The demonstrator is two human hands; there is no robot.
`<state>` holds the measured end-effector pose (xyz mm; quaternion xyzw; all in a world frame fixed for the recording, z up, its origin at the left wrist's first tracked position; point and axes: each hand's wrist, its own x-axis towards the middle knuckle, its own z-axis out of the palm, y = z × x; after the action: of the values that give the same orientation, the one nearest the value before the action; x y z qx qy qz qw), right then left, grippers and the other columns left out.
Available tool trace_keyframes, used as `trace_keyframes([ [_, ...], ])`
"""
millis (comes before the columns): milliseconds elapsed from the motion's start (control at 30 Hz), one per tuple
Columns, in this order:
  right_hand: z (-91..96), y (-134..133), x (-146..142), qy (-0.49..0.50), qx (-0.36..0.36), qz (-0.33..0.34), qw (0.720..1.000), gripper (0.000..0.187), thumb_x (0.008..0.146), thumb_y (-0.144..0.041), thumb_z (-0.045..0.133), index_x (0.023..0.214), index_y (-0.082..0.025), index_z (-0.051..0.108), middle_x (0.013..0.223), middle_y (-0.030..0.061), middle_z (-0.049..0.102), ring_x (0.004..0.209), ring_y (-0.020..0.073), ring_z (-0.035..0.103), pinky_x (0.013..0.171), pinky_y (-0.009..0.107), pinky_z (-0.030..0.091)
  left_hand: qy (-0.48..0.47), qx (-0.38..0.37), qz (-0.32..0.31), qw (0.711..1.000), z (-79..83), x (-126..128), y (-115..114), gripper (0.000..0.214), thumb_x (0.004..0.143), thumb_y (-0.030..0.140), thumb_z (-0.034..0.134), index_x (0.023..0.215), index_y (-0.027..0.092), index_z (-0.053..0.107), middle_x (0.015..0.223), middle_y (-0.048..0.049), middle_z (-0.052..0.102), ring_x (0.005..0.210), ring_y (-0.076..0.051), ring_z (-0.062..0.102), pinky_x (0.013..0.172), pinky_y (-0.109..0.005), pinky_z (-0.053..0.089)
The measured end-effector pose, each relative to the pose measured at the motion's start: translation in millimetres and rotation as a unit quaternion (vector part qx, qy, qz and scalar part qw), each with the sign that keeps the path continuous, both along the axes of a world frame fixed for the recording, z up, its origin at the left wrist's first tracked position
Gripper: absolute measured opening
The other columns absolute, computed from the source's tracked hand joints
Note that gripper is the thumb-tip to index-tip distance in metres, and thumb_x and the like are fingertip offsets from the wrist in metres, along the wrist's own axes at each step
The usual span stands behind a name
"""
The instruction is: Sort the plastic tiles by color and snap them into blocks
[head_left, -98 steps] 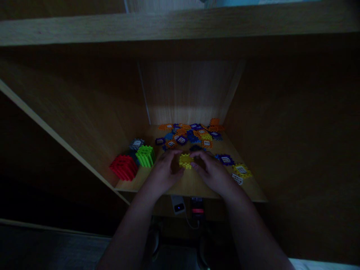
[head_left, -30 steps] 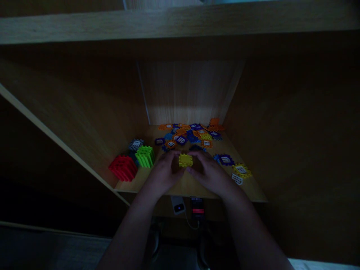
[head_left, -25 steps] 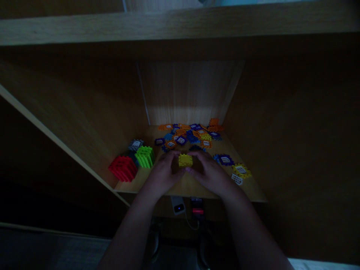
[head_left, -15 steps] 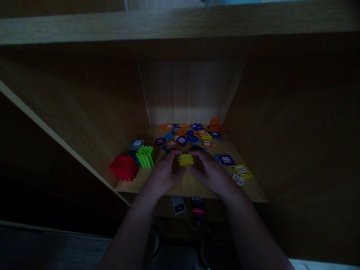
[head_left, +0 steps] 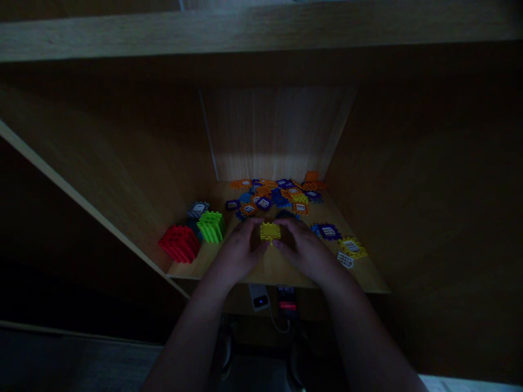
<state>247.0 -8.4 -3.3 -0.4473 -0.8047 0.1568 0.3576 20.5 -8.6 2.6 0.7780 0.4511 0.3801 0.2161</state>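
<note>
Between both hands I hold a stack of yellow interlocking building tiles [head_left: 270, 231] with notched edges, over the front part of the wooden shelf [head_left: 269, 272]. My left hand [head_left: 244, 245] grips its left side, fingers and thumb curled round it. On the other side, my right hand [head_left: 297, 242] grips it the same way. Left of my hands stand a bright green tile stack [head_left: 211, 226] and a red tile stack [head_left: 180, 243]. Farther back lies a loose spread of orange, blue and purple tiles [head_left: 263, 203]; some have white window inserts. How many tiles are in the yellow stack is hard to tell.
To the right lie a purple tile [head_left: 328, 231], a yellow window tile [head_left: 352, 247] and a white window insert [head_left: 345, 259]. Wooden side walls and a board [head_left: 261, 30] above enclose the shelf. Below its front edge are a white device [head_left: 260, 298] and a dark phone-like device [head_left: 287, 302] with a cable.
The yellow stack has tilted slightly between my hands, and a small yellow part now shows beneath it. My hands have hardly moved.
</note>
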Motion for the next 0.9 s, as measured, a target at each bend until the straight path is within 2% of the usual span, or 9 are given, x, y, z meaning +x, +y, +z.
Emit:
trace_keyframes([
  [267, 6.7, -3, 0, 0.018, 0.03, -0.02, 0.999, 0.028, 0.108, -0.036, 0.061, 0.135, -0.028, 0.062, 0.136, 0.0108, 0.071, 0.13, 0.0306, 0.066, 0.112, 0.051, 0.054, -0.01, 0.018, -0.002, 1.0, 0.6, 1, 0, 0.044, 0.095, 0.023, 0.075, 0.136, 0.024, 0.058, 0.138, -0.0108, 0.073, 0.131, -0.031, 0.07, 0.115, -0.05, 0.055],
  [433, 8.9, -4, 1, 0.007, 0.073, -0.08, 0.994, 0.024, 0.114, -0.034, 0.047, 0.124, -0.025, 0.067, 0.125, 0.0117, 0.075, 0.123, 0.0314, 0.067, 0.108, 0.052, 0.054, -0.006, 0.021, 0.015, 1.0, 4.3, 2, -1, 0.04, 0.098, 0.026, 0.071, 0.136, 0.023, 0.057, 0.139, -0.0118, 0.072, 0.132, -0.031, 0.069, 0.117, -0.051, 0.054],
  [567, 5.0, 0, 7, -0.028, 0.096, -0.136, 0.986, 0.027, 0.112, -0.03, 0.045, 0.119, -0.023, 0.071, 0.121, 0.0136, 0.077, 0.117, 0.0328, 0.068, 0.106, 0.053, 0.054, -0.01, 0.034, 0.02, 0.999, 5.5, 2, 0, 0.036, 0.1, 0.026, 0.067, 0.135, 0.023, 0.057, 0.136, -0.0116, 0.072, 0.13, -0.03, 0.07, 0.115, -0.051, 0.055],
  [667, 12.7, 14, 17, -0.097, 0.082, -0.203, 0.971, 0.029, 0.11, -0.029, 0.047, 0.12, -0.02, 0.073, 0.122, 0.0164, 0.077, 0.117, 0.0338, 0.07, 0.106, 0.052, 0.055, -0.018, 0.045, 0.021, 0.999, 3.4, 3, 2, 0.033, 0.1, 0.025, 0.067, 0.132, 0.023, 0.058, 0.134, -0.0111, 0.073, 0.128, -0.029, 0.07, 0.115, -0.05, 0.056],
  [733, 25.3, 32, 24, -0.185, 0.035, -0.241, 0.952, 0.032, 0.109, -0.031, 0.05, 0.125, -0.019, 0.074, 0.124, 0.0177, 0.078, 0.118, 0.0336, 0.072, 0.105, 0.048, 0.056, -0.025, 0.052, 0.02, 0.998, 0.8, 3, 4, 0.033, 0.1, 0.026, 0.068, 0.132, 0.023, 0.058, 0.134, -0.0111, 0.073, 0.129, -0.03, 0.07, 0.115, -0.051, 0.056],
  [800, 39.8, 53, 30, -0.25, -0.02, -0.248, 0.936, 0.033, 0.109, -0.03, 0.048, 0.12, -0.019, 0.077, 0.12, 0.0178, 0.08, 0.112, 0.0314, 0.075, 0.101, 0.043, 0.057, -0.032, 0.061, 0.017, 0.998, -1.8, 3, 6, 0.034, 0.1, 0.026, 0.068, 0.133, 0.024, 0.059, 0.135, -0.0114, 0.072, 0.13, -0.03, 0.069, 0.116, -0.052, 0.055],
  [900, 53.6, 82, 32, -0.277, -0.044, -0.238, 0.93, 0.031, 0.107, -0.029, 0.052, 0.115, -0.019, 0.08, 0.119, 0.0172, 0.082, 0.112, 0.0295, 0.076, 0.099, 0.037, 0.057, -0.039, 0.067, 0.006, 0.997, -4.0, 3, 7, 0.034, 0.1, 0.025, 0.067, 0.133, 0.023, 0.059, 0.132, -0.0114, 0.073, 0.127, -0.029, 0.07, 0.114, -0.051, 0.056],
])
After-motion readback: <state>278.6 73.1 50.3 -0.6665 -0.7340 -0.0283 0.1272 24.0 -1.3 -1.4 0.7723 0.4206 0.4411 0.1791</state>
